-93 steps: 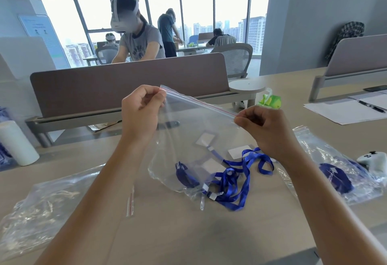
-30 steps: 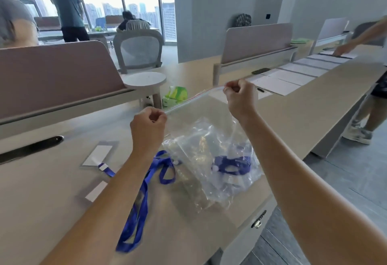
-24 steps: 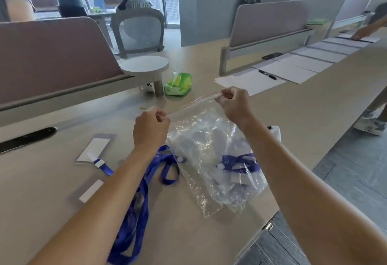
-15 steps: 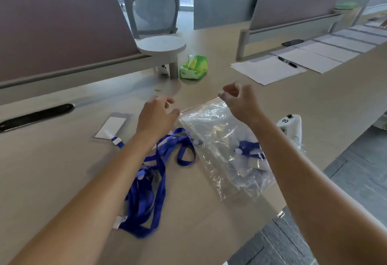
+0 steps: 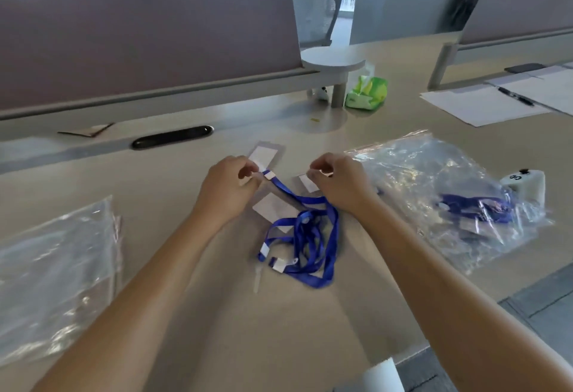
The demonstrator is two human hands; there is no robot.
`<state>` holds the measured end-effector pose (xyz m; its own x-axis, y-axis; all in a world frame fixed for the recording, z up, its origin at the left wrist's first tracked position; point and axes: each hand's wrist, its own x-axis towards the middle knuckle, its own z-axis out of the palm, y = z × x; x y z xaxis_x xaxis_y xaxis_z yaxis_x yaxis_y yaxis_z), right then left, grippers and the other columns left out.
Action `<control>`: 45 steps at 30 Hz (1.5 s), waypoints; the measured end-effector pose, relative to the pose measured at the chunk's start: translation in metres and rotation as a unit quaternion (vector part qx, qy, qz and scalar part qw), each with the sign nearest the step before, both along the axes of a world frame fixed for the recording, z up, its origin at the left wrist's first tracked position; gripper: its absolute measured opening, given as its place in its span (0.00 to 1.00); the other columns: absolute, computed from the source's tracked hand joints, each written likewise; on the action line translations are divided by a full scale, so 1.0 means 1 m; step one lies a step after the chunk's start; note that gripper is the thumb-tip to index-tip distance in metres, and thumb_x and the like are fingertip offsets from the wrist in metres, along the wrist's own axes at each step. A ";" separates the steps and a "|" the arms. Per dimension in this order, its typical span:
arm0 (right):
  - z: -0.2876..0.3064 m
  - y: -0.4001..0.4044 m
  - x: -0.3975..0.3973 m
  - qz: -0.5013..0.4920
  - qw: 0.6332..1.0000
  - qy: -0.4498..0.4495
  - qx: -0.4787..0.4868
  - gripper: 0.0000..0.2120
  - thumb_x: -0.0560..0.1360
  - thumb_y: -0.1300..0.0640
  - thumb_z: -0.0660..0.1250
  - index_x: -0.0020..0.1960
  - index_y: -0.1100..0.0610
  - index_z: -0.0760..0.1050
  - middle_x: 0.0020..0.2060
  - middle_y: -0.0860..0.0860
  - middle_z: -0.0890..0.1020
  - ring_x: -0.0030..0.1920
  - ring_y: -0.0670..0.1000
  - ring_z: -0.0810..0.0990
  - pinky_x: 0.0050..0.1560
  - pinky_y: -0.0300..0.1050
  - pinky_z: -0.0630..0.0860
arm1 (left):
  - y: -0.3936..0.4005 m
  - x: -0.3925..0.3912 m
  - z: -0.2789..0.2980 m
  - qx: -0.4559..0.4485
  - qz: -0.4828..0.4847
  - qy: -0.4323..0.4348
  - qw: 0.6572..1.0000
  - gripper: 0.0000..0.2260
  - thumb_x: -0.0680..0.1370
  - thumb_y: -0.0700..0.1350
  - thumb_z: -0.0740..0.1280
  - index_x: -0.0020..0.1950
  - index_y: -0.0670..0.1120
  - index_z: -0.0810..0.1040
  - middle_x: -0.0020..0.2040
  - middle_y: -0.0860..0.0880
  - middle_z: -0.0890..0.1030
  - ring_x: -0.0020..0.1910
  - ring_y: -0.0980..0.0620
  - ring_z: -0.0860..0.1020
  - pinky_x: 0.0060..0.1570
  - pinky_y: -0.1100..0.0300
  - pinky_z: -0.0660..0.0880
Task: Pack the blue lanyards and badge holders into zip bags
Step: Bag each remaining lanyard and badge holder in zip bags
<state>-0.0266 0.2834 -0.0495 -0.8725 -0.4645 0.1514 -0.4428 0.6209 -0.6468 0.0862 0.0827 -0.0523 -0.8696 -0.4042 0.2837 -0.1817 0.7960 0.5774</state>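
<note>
A tangle of blue lanyards (image 5: 310, 236) lies on the desk in front of me. Clear badge holders with white cards lie around its far end: one (image 5: 266, 154) beyond my hands, one (image 5: 276, 207) under the straps. My left hand (image 5: 229, 187) pinches the white clip end of a lanyard strap. My right hand (image 5: 338, 184) has its fingers curled on a third badge holder (image 5: 308, 182). A filled zip bag (image 5: 434, 187) with a lanyard inside lies flat to the right. A stack of empty zip bags (image 5: 52, 267) lies at the left.
A white controller (image 5: 527, 184) sits behind the filled bag. A green tissue pack (image 5: 367, 94) and a round white stand (image 5: 333, 60) are farther back; papers with a pen (image 5: 477, 105) at the right. A divider panel (image 5: 148, 38) runs along the back. The desk edge is near right.
Both hands let go of the filled zip bag, which now lies flat on the right. They moved left to the loose lanyards and badge holders, and my view turned back to the left.
</note>
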 end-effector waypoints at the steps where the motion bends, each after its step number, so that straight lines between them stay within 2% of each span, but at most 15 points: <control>1: -0.004 -0.005 0.002 0.004 0.999 0.016 0.032 0.14 0.80 0.48 0.67 0.63 0.51 0.81 0.59 0.47 0.84 0.60 0.50 0.80 0.57 0.45 0.73 | -0.004 0.004 -0.004 -0.002 -0.005 -0.007 1.000 0.08 0.77 0.45 0.70 0.56 0.48 0.83 0.51 0.51 0.80 0.51 0.53 0.78 0.52 0.59 0.72; 5: -0.018 -0.027 0.004 0.040 0.990 0.058 0.120 0.18 0.80 0.46 0.64 0.68 0.51 0.78 0.63 0.50 0.83 0.63 0.56 0.78 0.64 0.54 0.75 | -0.020 0.003 -0.017 -0.034 -0.010 -0.040 0.999 0.12 0.76 0.45 0.70 0.60 0.49 0.82 0.56 0.49 0.80 0.58 0.48 0.76 0.54 0.57 0.71; 10: -0.026 -0.048 -0.004 0.066 0.989 0.060 0.117 0.16 0.80 0.47 0.64 0.64 0.51 0.80 0.62 0.49 0.82 0.62 0.53 0.78 0.62 0.53 0.77 | -0.041 -0.020 -0.027 -0.032 0.014 -0.052 0.998 0.19 0.77 0.48 0.70 0.68 0.47 0.77 0.66 0.48 0.75 0.66 0.46 0.71 0.64 0.51 0.71; 14: -0.037 -0.051 -0.007 0.078 0.989 0.079 0.094 0.15 0.82 0.48 0.63 0.63 0.53 0.80 0.63 0.47 0.79 0.62 0.51 0.77 0.62 0.50 0.76 | -0.050 -0.049 -0.037 -0.038 -0.004 -0.090 0.995 0.21 0.81 0.53 0.65 0.74 0.51 0.72 0.71 0.49 0.73 0.70 0.46 0.69 0.67 0.47 0.69; 17: -0.041 -0.048 -0.010 0.087 0.989 0.080 0.084 0.15 0.82 0.48 0.63 0.64 0.52 0.79 0.64 0.46 0.79 0.64 0.49 0.76 0.62 0.45 0.74 | -0.047 -0.076 -0.037 -0.068 0.031 -0.107 0.991 0.23 0.79 0.61 0.63 0.71 0.52 0.73 0.67 0.48 0.76 0.67 0.44 0.70 0.64 0.46 0.70; 21: -0.042 -0.046 -0.015 0.095 0.990 0.079 0.074 0.15 0.82 0.47 0.63 0.64 0.51 0.79 0.64 0.45 0.78 0.63 0.48 0.75 0.63 0.45 0.73 | -0.039 -0.101 -0.031 -0.132 0.073 -0.149 0.977 0.33 0.71 0.68 0.67 0.68 0.50 0.73 0.65 0.46 0.74 0.66 0.43 0.69 0.59 0.47 0.68; 24: -0.043 -0.045 -0.016 0.099 0.989 0.085 0.073 0.14 0.82 0.46 0.63 0.63 0.50 0.79 0.64 0.45 0.78 0.63 0.48 0.76 0.62 0.46 0.74 | -0.044 -0.104 -0.029 -0.112 0.059 -0.138 0.982 0.33 0.69 0.64 0.71 0.70 0.52 0.71 0.65 0.48 0.75 0.66 0.44 0.69 0.59 0.48 0.68; 27: -0.044 -0.044 -0.017 0.099 0.989 0.085 0.070 0.14 0.82 0.47 0.64 0.63 0.51 0.79 0.64 0.44 0.78 0.62 0.47 0.76 0.61 0.44 0.74 | -0.054 -0.096 -0.027 -0.086 0.027 -0.104 0.990 0.29 0.67 0.57 0.73 0.67 0.52 0.75 0.60 0.50 0.79 0.61 0.45 0.74 0.55 0.51 0.73; 29: -0.044 -0.044 -0.017 0.095 0.990 0.081 0.065 0.13 0.82 0.47 0.64 0.63 0.50 0.80 0.63 0.44 0.78 0.61 0.46 0.75 0.59 0.42 0.72 | -0.058 -0.090 -0.025 -0.093 0.004 -0.091 0.991 0.26 0.67 0.56 0.73 0.64 0.53 0.77 0.58 0.50 0.82 0.57 0.46 0.76 0.52 0.52 0.75; 34: -0.043 -0.044 -0.015 0.094 0.992 0.071 0.045 0.13 0.82 0.47 0.65 0.63 0.49 0.79 0.62 0.43 0.80 0.59 0.43 0.76 0.56 0.38 0.70 | -0.061 -0.083 -0.019 -0.136 -0.018 -0.085 0.987 0.21 0.70 0.51 0.71 0.63 0.53 0.77 0.59 0.50 0.83 0.57 0.44 0.79 0.55 0.51 0.75; 37: -0.043 -0.042 -0.015 0.085 0.994 0.059 0.027 0.12 0.81 0.47 0.66 0.63 0.49 0.79 0.60 0.43 0.80 0.57 0.43 0.77 0.55 0.38 0.73 | -0.066 -0.084 -0.019 -0.106 -0.020 -0.077 0.991 0.22 0.69 0.56 0.74 0.61 0.54 0.78 0.57 0.52 0.83 0.55 0.46 0.80 0.54 0.51 0.75; 40: -0.043 -0.042 -0.016 0.086 0.995 0.054 0.018 0.13 0.80 0.48 0.68 0.63 0.48 0.79 0.60 0.43 0.81 0.57 0.43 0.78 0.56 0.40 0.75 | -0.066 -0.087 -0.020 -0.126 -0.035 -0.094 0.987 0.29 0.66 0.63 0.76 0.65 0.57 0.77 0.60 0.53 0.79 0.56 0.49 0.79 0.50 0.54 0.72; 45: -0.043 -0.041 -0.018 0.083 0.995 0.052 0.011 0.14 0.79 0.46 0.69 0.63 0.48 0.79 0.59 0.43 0.81 0.56 0.42 0.78 0.57 0.41 0.77 | -0.068 -0.090 -0.021 -0.146 -0.039 -0.102 0.983 0.33 0.66 0.61 0.76 0.69 0.56 0.73 0.66 0.53 0.74 0.56 0.48 0.80 0.52 0.53 0.73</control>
<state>-0.0445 0.2423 -0.0920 -0.7632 -0.6059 0.2244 -0.6045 0.5470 -0.5791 -0.0041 0.0145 -0.0732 -0.9456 -0.2606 0.1947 -0.2009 0.9386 0.2804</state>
